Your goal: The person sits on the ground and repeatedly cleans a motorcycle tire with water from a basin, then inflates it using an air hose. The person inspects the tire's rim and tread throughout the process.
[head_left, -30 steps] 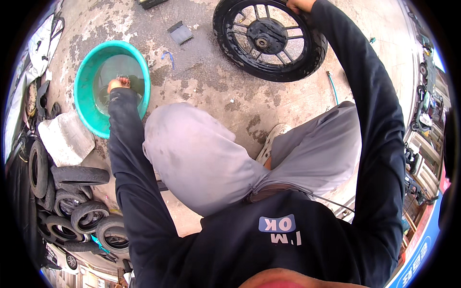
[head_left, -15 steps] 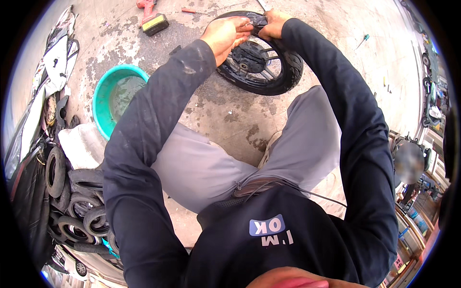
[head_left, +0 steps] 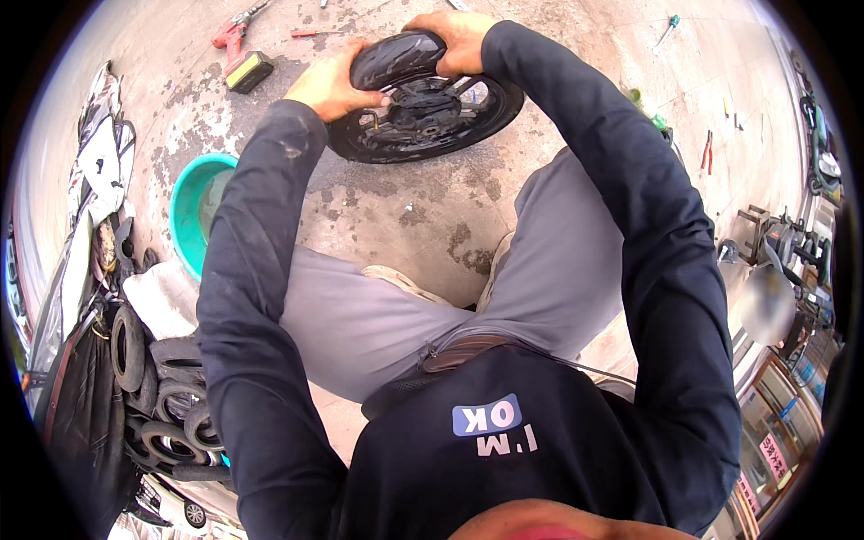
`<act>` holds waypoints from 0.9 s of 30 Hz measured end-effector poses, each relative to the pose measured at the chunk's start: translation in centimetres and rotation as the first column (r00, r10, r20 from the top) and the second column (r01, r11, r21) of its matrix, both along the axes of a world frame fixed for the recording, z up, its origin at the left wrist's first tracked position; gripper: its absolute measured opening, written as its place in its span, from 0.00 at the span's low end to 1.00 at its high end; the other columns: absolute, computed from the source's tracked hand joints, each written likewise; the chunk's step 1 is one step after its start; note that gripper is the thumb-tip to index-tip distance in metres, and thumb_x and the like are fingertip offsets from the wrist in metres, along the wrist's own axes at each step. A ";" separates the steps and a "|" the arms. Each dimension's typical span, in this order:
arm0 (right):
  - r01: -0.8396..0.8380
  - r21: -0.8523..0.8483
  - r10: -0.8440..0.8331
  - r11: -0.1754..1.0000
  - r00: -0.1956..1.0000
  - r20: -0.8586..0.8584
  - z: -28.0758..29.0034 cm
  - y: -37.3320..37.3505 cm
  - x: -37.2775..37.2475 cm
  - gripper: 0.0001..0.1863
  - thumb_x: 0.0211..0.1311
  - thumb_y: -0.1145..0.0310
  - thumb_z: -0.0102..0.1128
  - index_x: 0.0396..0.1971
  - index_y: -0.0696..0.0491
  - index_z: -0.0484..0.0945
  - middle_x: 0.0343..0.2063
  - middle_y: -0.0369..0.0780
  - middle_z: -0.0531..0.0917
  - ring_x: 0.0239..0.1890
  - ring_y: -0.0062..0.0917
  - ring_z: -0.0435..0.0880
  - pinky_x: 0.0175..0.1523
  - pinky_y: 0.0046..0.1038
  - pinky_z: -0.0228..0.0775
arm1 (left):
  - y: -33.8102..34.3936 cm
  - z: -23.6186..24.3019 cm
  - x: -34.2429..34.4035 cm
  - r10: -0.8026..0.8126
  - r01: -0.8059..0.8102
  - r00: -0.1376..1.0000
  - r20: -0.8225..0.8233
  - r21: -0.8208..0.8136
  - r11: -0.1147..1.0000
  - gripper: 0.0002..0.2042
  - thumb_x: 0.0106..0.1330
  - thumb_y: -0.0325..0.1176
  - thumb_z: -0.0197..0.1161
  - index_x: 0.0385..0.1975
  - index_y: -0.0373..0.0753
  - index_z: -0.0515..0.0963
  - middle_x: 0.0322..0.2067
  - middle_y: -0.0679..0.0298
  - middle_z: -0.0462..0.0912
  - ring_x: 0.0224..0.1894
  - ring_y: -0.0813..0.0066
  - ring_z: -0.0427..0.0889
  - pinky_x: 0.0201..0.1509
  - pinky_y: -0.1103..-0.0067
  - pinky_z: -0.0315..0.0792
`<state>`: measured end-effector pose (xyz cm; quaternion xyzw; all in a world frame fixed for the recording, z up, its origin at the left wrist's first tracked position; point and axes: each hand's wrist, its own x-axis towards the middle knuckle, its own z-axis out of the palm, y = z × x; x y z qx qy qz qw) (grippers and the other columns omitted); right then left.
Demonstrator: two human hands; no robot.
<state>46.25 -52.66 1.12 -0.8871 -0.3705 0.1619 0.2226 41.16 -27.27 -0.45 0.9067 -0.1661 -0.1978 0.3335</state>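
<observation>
A black motorcycle wheel (head_left: 432, 106) with spokes and a glossy, wet-looking tyre (head_left: 399, 58) is tilted up in front of me, over the stained concrete. My left hand (head_left: 335, 85) grips its left side, the thumb lying over the rim near the hub. On the far right of the tyre, my right hand (head_left: 457, 41) is wrapped round the rubber, fingers over the top. The near edge of the wheel is low, close to the floor; whether it touches cannot be made out.
Left of me stands a green basin (head_left: 184, 216) of water. A red cordless drill (head_left: 241, 56) lies beyond it. Tyres (head_left: 176, 396) are piled at lower left. Red-handled pliers (head_left: 707, 153) and a teal-handled screwdriver (head_left: 667, 31) lie to the right.
The wheel has come left and tipped, its far side raised toward me. Both hands have moved left; my left hand, earlier held flat over the tyre, now grips the side.
</observation>
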 end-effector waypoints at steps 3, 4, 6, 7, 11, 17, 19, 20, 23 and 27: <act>0.123 0.247 -0.171 0.961 0.967 0.187 1.4 -5.6 -0.4 0.36 0.42 0.66 0.68 0.57 0.60 0.77 0.47 0.56 0.83 0.52 0.39 0.83 0.55 0.34 0.76 | 0.0 -0.5 -1.1 0.148 -0.151 0.985 0.086 0.038 0.988 0.36 0.50 0.48 0.79 0.55 0.33 0.75 0.43 0.52 0.86 0.47 0.61 0.85 0.55 0.71 0.75; 0.217 0.325 -0.211 0.921 0.976 -0.052 1.3 -10.9 -0.2 0.46 0.43 0.66 0.70 0.68 0.55 0.64 0.57 0.56 0.76 0.62 0.42 0.75 0.65 0.35 0.68 | -1.3 -0.7 -0.6 0.183 -0.184 0.983 0.031 0.028 0.983 0.35 0.50 0.49 0.78 0.53 0.31 0.76 0.42 0.53 0.86 0.45 0.63 0.86 0.53 0.72 0.76; 0.505 0.258 -0.518 0.824 0.855 -0.021 -0.5 -20.8 -1.6 0.41 0.44 0.67 0.70 0.65 0.55 0.70 0.54 0.52 0.80 0.56 0.40 0.78 0.63 0.37 0.71 | -0.4 -2.6 -0.1 0.361 -0.362 0.932 0.021 0.062 0.930 0.37 0.49 0.49 0.79 0.52 0.27 0.76 0.45 0.46 0.85 0.45 0.58 0.87 0.53 0.71 0.77; 0.645 0.234 -0.652 0.728 0.756 -0.055 -2.0 -26.2 -3.1 0.39 0.45 0.68 0.69 0.63 0.55 0.71 0.53 0.51 0.80 0.55 0.38 0.79 0.61 0.37 0.71 | 0.9 -4.1 0.4 0.461 -0.465 0.880 -0.111 -0.017 0.885 0.35 0.51 0.48 0.78 0.53 0.28 0.77 0.46 0.48 0.85 0.45 0.58 0.87 0.53 0.71 0.77; 0.903 -0.265 -0.926 0.338 0.369 0.077 -11.7 -48.9 -16.4 0.26 0.51 0.65 0.67 0.53 0.55 0.80 0.42 0.48 0.87 0.45 0.35 0.87 0.53 0.34 0.77 | 1.9 -7.4 -0.2 0.431 -0.783 0.591 -0.682 -0.356 0.510 0.24 0.65 0.42 0.68 0.57 0.35 0.75 0.47 0.56 0.85 0.45 0.57 0.86 0.56 0.67 0.78; 0.976 -0.158 -0.981 0.150 0.166 0.097 -17.5 -47.9 -27.8 0.22 0.55 0.57 0.66 0.49 0.48 0.83 0.41 0.42 0.88 0.47 0.37 0.86 0.56 0.34 0.76 | -2.7 -3.4 -6.4 0.376 -0.868 0.495 -0.783 -0.426 0.257 0.24 0.73 0.49 0.55 0.61 0.40 0.72 0.55 0.56 0.81 0.54 0.52 0.81 0.63 0.53 0.73; 0.958 -0.002 -0.916 0.286 0.274 0.294 -20.9 -47.0 -24.9 0.20 0.57 0.57 0.67 0.48 0.49 0.84 0.39 0.42 0.88 0.46 0.37 0.86 0.53 0.36 0.77 | -3.4 -3.4 -7.0 0.367 -0.870 0.488 -0.792 -0.404 0.283 0.22 0.72 0.46 0.56 0.59 0.39 0.73 0.52 0.55 0.82 0.52 0.54 0.82 0.62 0.53 0.73; 0.920 0.065 -0.845 0.387 0.326 0.424 -22.5 -46.5 -22.8 0.19 0.58 0.57 0.67 0.47 0.50 0.84 0.38 0.42 0.88 0.45 0.37 0.86 0.51 0.37 0.77 | -4.2 -3.6 -7.1 0.390 -0.879 0.471 -0.791 -0.382 0.286 0.21 0.71 0.46 0.56 0.56 0.39 0.74 0.49 0.55 0.83 0.51 0.53 0.83 0.61 0.53 0.74; 0.899 -0.015 -0.864 0.438 0.426 0.269 -26.1 -43.2 -15.1 0.35 0.50 0.61 0.71 0.61 0.55 0.73 0.43 0.52 0.84 0.45 0.45 0.84 0.53 0.40 0.77 | -6.5 -2.3 -6.6 0.437 -0.860 0.509 -0.742 -0.416 0.295 0.18 0.70 0.43 0.59 0.52 0.37 0.76 0.44 0.56 0.84 0.43 0.54 0.85 0.54 0.56 0.79; 0.726 -0.379 -0.787 0.574 0.617 -0.011 -26.4 -40.5 -9.7 0.18 0.61 0.56 0.63 0.42 0.53 0.85 0.36 0.50 0.87 0.43 0.45 0.85 0.51 0.44 0.76 | -8.6 0.6 -6.1 0.492 -0.842 0.539 -0.684 -0.437 0.316 0.18 0.70 0.42 0.60 0.50 0.35 0.77 0.41 0.56 0.85 0.39 0.54 0.86 0.47 0.59 0.81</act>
